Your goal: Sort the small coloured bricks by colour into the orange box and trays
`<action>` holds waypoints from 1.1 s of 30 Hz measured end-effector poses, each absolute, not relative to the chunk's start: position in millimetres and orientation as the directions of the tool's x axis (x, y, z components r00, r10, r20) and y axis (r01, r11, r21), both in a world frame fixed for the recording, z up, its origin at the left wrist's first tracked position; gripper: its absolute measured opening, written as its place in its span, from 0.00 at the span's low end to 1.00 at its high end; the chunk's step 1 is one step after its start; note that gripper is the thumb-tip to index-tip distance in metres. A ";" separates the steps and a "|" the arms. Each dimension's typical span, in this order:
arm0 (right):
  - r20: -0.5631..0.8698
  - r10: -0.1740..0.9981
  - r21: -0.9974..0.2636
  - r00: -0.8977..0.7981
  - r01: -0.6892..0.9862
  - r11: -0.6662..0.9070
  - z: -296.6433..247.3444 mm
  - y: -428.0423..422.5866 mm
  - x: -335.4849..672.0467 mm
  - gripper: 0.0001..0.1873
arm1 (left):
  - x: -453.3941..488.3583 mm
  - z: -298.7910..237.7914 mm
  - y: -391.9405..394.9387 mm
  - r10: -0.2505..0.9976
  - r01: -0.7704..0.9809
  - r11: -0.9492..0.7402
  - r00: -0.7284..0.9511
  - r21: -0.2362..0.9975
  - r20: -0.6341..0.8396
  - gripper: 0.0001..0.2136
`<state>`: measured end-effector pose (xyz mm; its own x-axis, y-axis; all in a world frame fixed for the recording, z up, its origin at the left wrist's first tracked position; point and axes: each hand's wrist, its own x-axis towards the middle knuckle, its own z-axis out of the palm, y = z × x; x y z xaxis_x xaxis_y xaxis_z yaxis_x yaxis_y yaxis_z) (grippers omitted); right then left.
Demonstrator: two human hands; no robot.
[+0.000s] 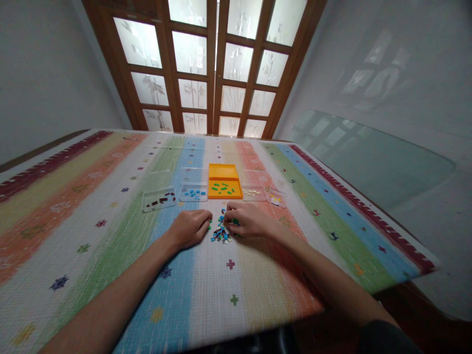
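Note:
A small heap of mixed coloured pieces (220, 233) lies on the striped tablecloth (110, 221) between my hands. My left hand (191, 227) rests beside the heap on its left, fingers curled, with a green piece at its fingertips. My right hand (246, 220) sits on the heap's right edge, fingers bent and pinched down among the pieces; what they grip is too small to name. Beyond the heap stands a row of trays: a clear one with dark pieces (159, 199), a clear one with blue pieces (193, 192), an orange box (224, 183) with green pieces, and two clear ones with pale (253, 192) and yellow pieces (276, 198).
The table's near edge runs just under my forearms, its right edge falls off toward a glass pane (368, 157) leaning on the wall. Wooden doors with frosted glass (210, 64) stand behind the far edge.

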<state>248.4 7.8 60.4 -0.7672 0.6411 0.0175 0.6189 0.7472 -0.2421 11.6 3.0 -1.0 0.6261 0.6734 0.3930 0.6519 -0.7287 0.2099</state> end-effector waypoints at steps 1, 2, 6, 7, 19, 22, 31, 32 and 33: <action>0.015 0.641 -0.242 -0.767 0.619 0.747 60.7 7.6 248.4 0.05 | 11.5 -1.0 3.0 0.675 0.654 -0.727 0.625 0.209 0.392 0.10; 0.011 0.642 -0.240 -0.766 0.622 0.746 61.0 7.4 248.3 0.05 | 11.5 -1.0 3.0 0.676 0.656 -0.726 0.625 0.207 0.390 0.10; -0.003 0.652 -0.231 -0.758 0.635 0.737 62.5 7.0 248.7 0.07 | 11.6 -0.1 2.9 0.679 0.658 -0.724 0.624 0.208 0.388 0.10; 0.001 0.655 -0.228 -0.756 0.637 0.736 62.5 7.1 249.1 0.07 | 11.8 0.1 2.9 0.680 0.658 -0.723 0.623 0.211 0.387 0.10; 0.008 0.634 -0.242 -0.773 0.614 0.752 55.5 9.5 249.3 0.08 | 12.2 1.6 2.1 0.682 0.661 -0.722 0.632 0.203 0.367 0.10; -0.015 0.652 -0.240 -0.758 0.636 0.733 55.7 9.2 249.0 0.08 | 12.1 1.5 2.1 0.686 0.665 -0.719 0.630 0.203 0.364 0.10; -0.057 0.676 -0.218 -0.735 0.670 0.710 57.8 4.7 246.0 0.08 | 11.9 0.1 3.1 0.689 0.663 -0.717 0.629 0.214 0.360 0.11; -0.065 0.678 -0.202 -0.732 0.675 0.710 58.8 3.4 244.9 0.08 | 11.7 0.1 3.2 0.686 0.661 -0.720 0.630 0.213 0.363 0.11; -0.076 0.682 -0.185 -0.727 0.682 0.707 59.8 2.2 243.7 0.08 | 11.5 0.1 3.3 0.684 0.659 -0.721 0.632 0.211 0.365 0.11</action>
<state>243.7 2.2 59.8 -0.7274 0.6820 -0.0758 0.6824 0.7073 -0.1846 11.5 3.3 0.1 0.6315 0.6841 0.3650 0.6595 -0.7215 0.2111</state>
